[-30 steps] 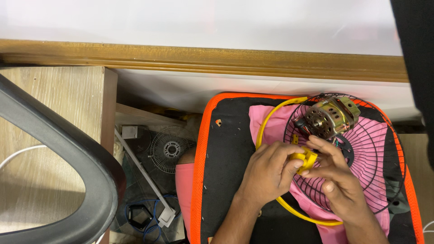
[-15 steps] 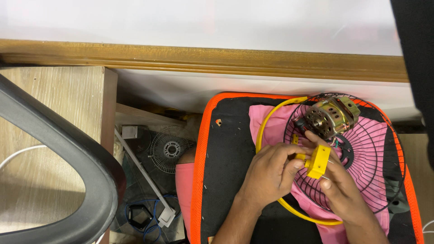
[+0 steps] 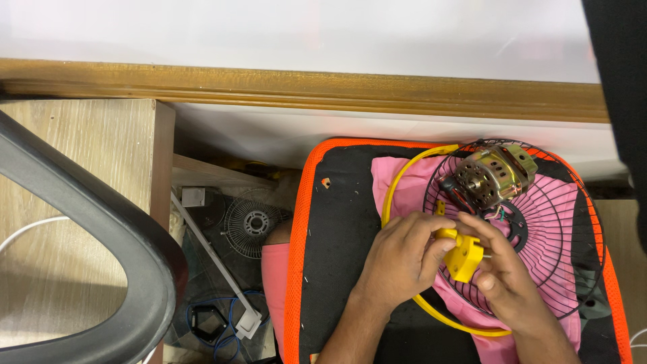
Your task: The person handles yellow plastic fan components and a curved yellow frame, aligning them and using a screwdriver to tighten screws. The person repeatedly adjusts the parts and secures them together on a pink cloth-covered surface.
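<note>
**Yellow part pinched between both hands over the fan guard**

The yellow plastic part point(image 3: 464, 256) sits between both hands, above the wire fan guard point(image 3: 559, 229). The left hand point(image 3: 404, 259) curls its fingers onto the part's left end; the right hand point(image 3: 505, 276) pinches it from the right. The motor point(image 3: 494, 175) lies just beyond, apart from the fingers. The orange-edged mat point(image 3: 296, 222) gives open black room leftward. The part is blocky and bright yellow.
</note>
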